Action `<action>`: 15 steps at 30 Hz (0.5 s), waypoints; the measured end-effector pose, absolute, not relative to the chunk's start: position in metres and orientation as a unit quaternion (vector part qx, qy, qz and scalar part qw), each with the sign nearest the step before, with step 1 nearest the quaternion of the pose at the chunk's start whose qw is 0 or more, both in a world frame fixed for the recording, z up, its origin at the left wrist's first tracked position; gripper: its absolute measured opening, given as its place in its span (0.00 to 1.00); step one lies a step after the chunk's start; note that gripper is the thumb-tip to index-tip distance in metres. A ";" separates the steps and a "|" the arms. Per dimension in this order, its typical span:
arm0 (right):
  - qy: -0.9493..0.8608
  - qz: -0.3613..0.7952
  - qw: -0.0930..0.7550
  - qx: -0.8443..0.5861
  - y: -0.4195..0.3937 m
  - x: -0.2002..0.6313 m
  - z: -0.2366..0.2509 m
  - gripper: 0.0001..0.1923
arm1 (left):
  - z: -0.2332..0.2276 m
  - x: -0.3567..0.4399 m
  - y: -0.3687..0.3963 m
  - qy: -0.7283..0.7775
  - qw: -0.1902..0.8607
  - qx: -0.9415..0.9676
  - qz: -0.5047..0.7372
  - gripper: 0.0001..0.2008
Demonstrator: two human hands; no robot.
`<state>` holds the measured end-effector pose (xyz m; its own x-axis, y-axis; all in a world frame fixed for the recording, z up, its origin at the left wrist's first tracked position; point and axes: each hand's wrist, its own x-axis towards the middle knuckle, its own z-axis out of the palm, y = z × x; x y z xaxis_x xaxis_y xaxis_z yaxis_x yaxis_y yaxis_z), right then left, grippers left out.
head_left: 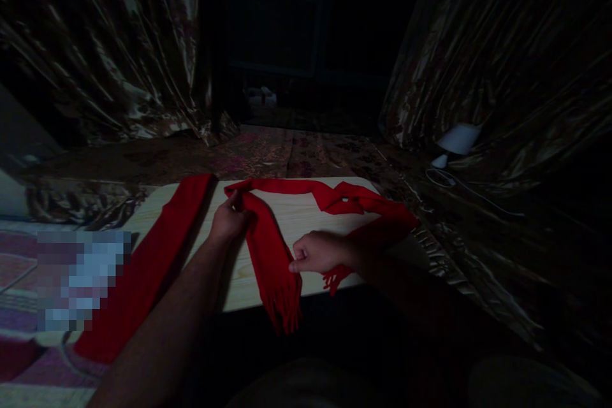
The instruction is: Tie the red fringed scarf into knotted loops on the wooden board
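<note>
A red fringed scarf (pixel 268 236) lies on a small light wooden table (pixel 287 210), one end with its fringe hanging over the near edge. The rest runs along the far side, twisted, and bends round to the right. My left hand (pixel 229 220) grips the scarf's left edge near the upper bend, thumb on top, other fingers partly hidden. My right hand (pixel 318 252) is closed, thumb and finger pinching the right edge above the fringe. A second red length of cloth (pixel 148 268), lying flat and straight, crosses the table's left side.
A striped bedspread (pixel 19 268) lies to the left, with a pixelated patch over it. Patterned curtains (pixel 119 44) hang on both sides of a dark window (pixel 277 25). A small white lamp (pixel 459 139) with a cord is at the right.
</note>
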<state>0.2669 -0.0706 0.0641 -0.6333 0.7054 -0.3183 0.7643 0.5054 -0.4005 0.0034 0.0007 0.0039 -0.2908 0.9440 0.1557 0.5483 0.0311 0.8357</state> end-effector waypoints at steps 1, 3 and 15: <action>0.854 -0.230 0.009 0.466 -0.070 0.265 0.061 0.18 | 0.003 0.003 0.001 0.678 0.231 0.550 0.429 0.41; 0.829 -0.197 -0.056 0.520 -0.071 0.260 0.056 0.19 | 0.002 0.003 0.002 0.680 0.232 0.550 0.427 0.39; 0.779 -0.251 -0.047 0.572 -0.092 0.209 0.044 0.18 | 0.005 0.004 0.000 0.678 0.247 0.539 0.436 0.38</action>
